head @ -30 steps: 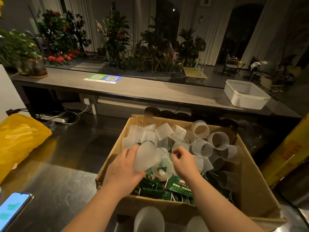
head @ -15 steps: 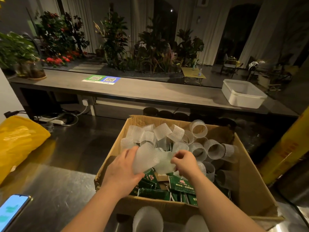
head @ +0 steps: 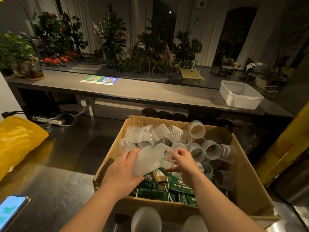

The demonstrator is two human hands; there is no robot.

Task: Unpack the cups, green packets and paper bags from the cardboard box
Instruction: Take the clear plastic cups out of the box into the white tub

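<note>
Cups (head: pixel 197 149) behind packets (head: pixel 168 186) in box (head: pixel 247 186); phone (head: pixel 10 210) left.

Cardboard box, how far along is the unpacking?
Early. Done: two cups stand outside the cardboard box, by its near wall. In hand: the left hand grips a ribbed cup while the right hand pinches a second cup against it. Left: many loose cups and the green packets lie inside; paper bags can't be made out clearly.
</note>
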